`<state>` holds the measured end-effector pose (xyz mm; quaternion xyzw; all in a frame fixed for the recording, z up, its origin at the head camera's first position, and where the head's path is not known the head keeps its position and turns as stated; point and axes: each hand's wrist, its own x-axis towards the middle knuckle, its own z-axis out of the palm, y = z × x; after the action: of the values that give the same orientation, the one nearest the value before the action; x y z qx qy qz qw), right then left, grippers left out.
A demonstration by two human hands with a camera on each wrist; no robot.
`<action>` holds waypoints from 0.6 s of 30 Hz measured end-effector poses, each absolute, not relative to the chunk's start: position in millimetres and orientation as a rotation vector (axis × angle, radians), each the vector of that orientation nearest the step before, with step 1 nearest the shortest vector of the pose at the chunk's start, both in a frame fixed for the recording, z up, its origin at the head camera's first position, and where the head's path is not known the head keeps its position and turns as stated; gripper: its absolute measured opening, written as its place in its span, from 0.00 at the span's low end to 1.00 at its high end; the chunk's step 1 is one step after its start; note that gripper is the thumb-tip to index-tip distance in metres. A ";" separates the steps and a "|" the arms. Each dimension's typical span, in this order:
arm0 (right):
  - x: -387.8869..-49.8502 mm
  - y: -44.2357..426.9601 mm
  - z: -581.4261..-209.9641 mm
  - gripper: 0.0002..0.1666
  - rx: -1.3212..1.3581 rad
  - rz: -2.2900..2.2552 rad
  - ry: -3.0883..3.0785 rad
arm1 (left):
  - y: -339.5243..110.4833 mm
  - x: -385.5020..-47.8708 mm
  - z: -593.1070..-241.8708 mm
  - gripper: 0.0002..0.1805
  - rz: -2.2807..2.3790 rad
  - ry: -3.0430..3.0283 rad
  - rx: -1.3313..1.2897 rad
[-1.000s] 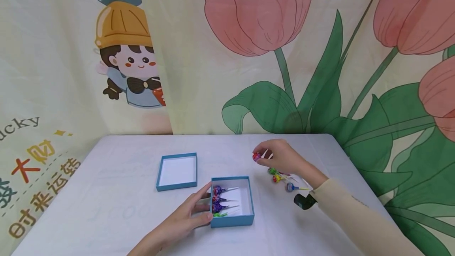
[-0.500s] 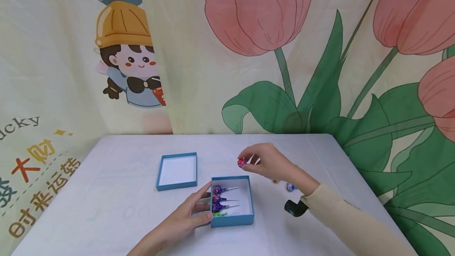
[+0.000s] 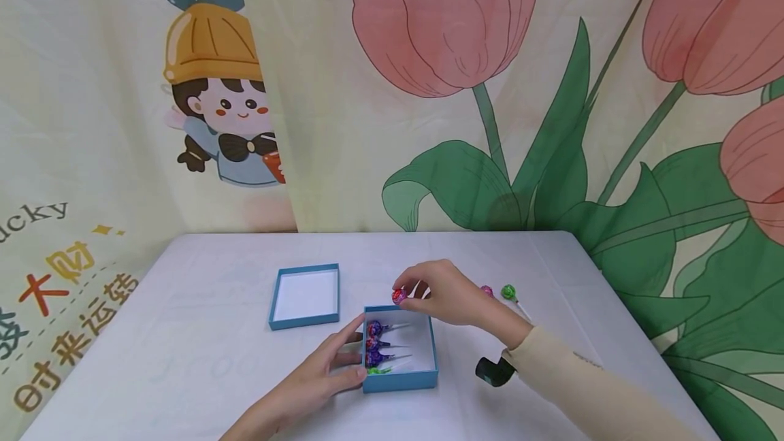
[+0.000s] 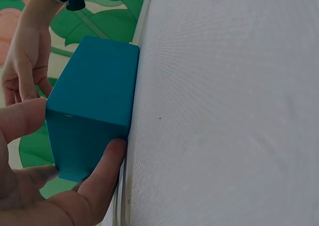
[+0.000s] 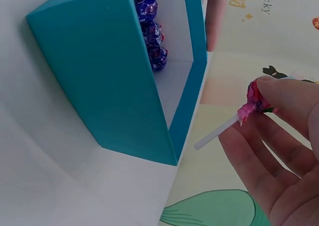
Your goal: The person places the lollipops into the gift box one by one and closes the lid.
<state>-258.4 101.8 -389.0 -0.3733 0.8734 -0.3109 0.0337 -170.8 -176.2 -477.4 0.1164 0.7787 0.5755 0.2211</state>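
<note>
My right hand (image 3: 444, 293) pinches the head of a red and pink wrapped lollipop (image 5: 252, 100) between thumb and fingers. In the right wrist view its white stick points down and left. It hangs just above the back rim of an open blue box (image 3: 401, 381). My left hand (image 3: 321, 374) holds the left wall of that box, thumb at the near corner and fingers spread along the side. Inside, several purple-wrapped lollipops (image 5: 146, 8) lie in a row along the left wall, sticks pointing right. Beside them is a green-wrapped one (image 3: 379, 370).
A shallow blue lid (image 3: 303, 324) with a white inside lies behind and left of the box. On the right of the white table (image 3: 202, 332), a green lollipop (image 3: 508, 292) and a pink one (image 3: 486, 290) show past my right forearm, which hides the area in front of them.
My right hand has carried the lollipop left and toward me, from the loose lollipops to above the box's back rim. My left hand and the box have not moved.
</note>
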 end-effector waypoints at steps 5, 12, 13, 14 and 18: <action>-257.3 95.3 -396.6 0.13 -1.149 -0.956 2.678 | -177.1 -170.8 -478.0 0.46 1.598 2.149 0.339; -254.5 86.8 -406.1 0.13 -1.128 -0.915 2.683 | -178.0 -171.6 -478.6 0.46 1.600 2.139 0.344; -254.2 85.8 -407.4 0.13 -1.120 -0.902 2.687 | -177.9 -171.7 -478.4 0.46 1.601 2.136 0.341; -254.0 84.9 -408.9 0.14 -1.115 -0.887 2.691 | -177.8 -171.7 -478.2 0.46 1.601 2.135 0.340; -252.7 81.9 -415.0 0.15 -1.107 -0.844 2.691 | -177.7 -171.4 -477.8 0.46 1.605 2.134 0.352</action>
<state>-252.7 81.9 -415.0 -0.3649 0.8867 -0.2783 0.0558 -171.4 -177.7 -477.8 0.1273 0.7726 0.5811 0.2220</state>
